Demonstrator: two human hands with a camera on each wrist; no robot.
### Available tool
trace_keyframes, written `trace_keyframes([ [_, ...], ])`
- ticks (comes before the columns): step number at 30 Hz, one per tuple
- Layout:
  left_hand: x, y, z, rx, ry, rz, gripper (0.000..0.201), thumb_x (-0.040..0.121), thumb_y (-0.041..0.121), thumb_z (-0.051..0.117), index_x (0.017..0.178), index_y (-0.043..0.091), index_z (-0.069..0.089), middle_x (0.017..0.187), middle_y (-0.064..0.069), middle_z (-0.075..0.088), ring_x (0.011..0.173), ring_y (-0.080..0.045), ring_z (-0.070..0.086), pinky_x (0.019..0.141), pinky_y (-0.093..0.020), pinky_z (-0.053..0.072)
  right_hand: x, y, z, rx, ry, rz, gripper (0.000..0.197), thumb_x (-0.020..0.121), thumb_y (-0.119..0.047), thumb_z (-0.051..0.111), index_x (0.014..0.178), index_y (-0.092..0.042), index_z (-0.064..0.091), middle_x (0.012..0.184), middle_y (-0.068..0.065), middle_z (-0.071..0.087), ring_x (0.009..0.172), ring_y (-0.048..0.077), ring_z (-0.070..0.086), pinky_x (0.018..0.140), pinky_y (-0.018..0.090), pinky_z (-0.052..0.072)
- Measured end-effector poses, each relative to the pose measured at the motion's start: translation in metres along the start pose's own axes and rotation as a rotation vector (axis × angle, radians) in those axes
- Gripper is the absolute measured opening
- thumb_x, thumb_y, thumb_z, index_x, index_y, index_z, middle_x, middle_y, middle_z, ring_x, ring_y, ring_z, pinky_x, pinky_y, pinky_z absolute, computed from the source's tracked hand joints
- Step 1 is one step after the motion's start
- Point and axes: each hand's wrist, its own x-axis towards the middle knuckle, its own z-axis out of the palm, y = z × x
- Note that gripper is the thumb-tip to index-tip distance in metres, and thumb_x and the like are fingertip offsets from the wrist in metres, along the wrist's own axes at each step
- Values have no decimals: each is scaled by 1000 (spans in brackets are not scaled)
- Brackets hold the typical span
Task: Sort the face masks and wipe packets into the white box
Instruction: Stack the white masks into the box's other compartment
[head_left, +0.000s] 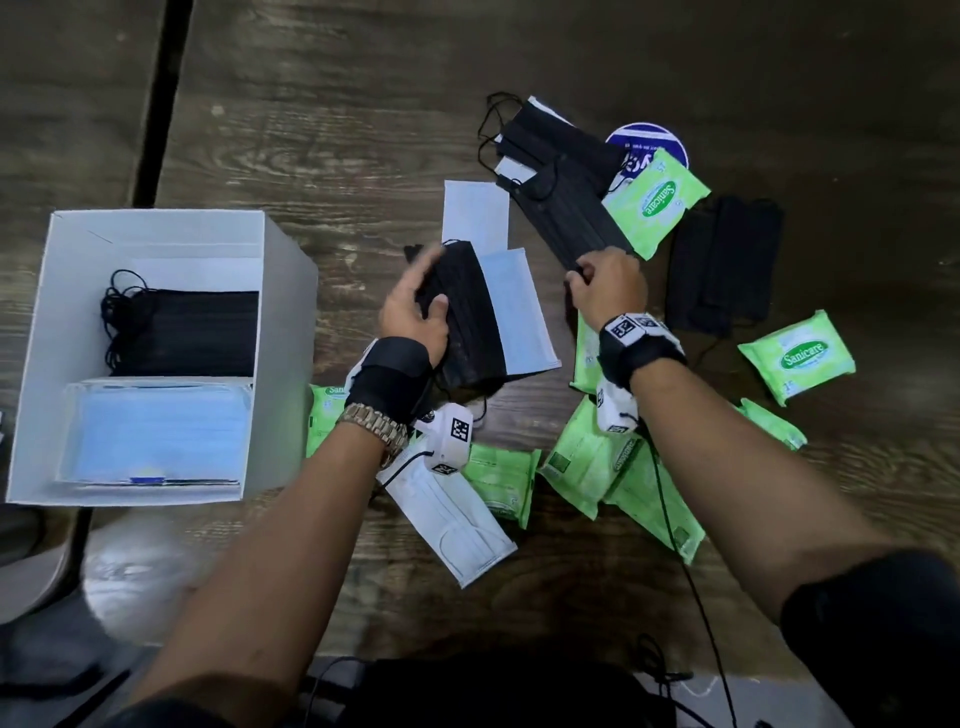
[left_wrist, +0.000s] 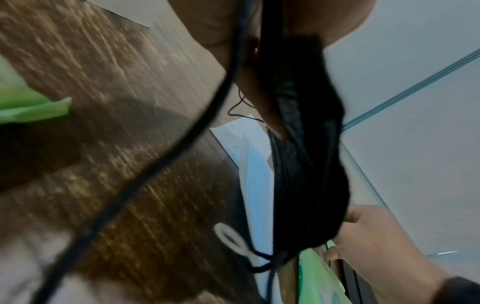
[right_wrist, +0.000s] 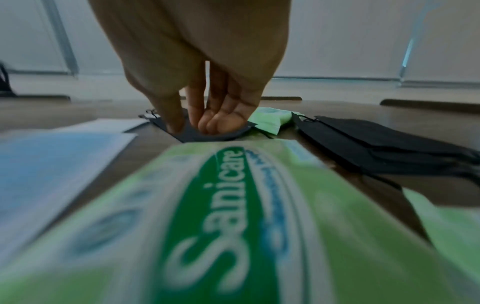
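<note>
- A bundle of black masks (head_left: 470, 317) is gripped by the left hand (head_left: 415, 312), thumb on top and fingers curled round its far edge; in the left wrist view the bundle (left_wrist: 306, 164) hangs below the palm
- A light blue mask (head_left: 519, 312) lies against the right side of that bundle, between the two hands
- The near corner of another black mask (head_left: 569, 218) is pinched on the tabletop (head_left: 337, 130) by the right hand (head_left: 608, 288); in the right wrist view the fingertips (right_wrist: 207, 123) are seen pressed on it with the thumb
- A green wipe packet (head_left: 657, 205) lies just beyond the right hand, touching that mask
- More green packets (head_left: 587, 457) are spread under and near both wrists, one directly below the right wrist (right_wrist: 233, 226)
- A pile of black masks (head_left: 724, 265) lies to the right of the right hand
- The white box (head_left: 280, 291) stands left of the left hand, with black masks (head_left: 187, 332) in its far part and blue masks (head_left: 156, 431) in its near part
- A white mask (head_left: 457, 519) lies under the left forearm
</note>
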Motion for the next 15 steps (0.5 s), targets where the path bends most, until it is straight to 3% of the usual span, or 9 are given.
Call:
trace_keyframes([
  [1,3,0,3,44,-6,-4,41,93,-3,51,118,27,66,123,1,65,112,-11,61,91,-10,46,8,1,1,-36,-28,13,25,87,-31,70,104,-13,75,109,13,67,104,35,62,82,39,52],
  [3,6,0,10,51,4,-51,31,95,2,51,98,23,74,105,-3,72,93,-13,67,79,-18,52,19,4,5,-92,-49,-14,26,88,-32,69,103,-11,74,108,13,67,103,35,63,80,39,52],
  [6,14,5,15,54,63,-82,26,91,4,56,106,16,73,106,-1,71,97,-12,65,93,-30,53,25,5,8,-155,-55,-113,19,92,-15,59,97,-3,73,104,19,66,100,37,62,77,40,51],
  [9,25,13,7,114,162,-76,31,89,12,60,118,16,67,117,-2,67,109,-15,62,101,-30,47,29,7,4,-41,-43,-78,18,85,-10,58,89,-3,74,93,19,70,90,38,65,74,39,55],
  [12,37,22,-4,202,248,-46,32,87,26,61,117,19,66,119,-3,66,111,-17,59,101,-28,44,22,8,-3,174,9,-7,11,75,-11,63,76,-10,74,74,10,72,76,31,67,72,38,56],
  [15,45,32,2,226,190,-38,26,87,32,59,107,21,71,106,0,71,104,-19,62,96,-29,47,-1,-3,-8,339,78,44,8,70,-15,65,67,-20,71,54,-8,61,63,17,64,65,30,54],
])
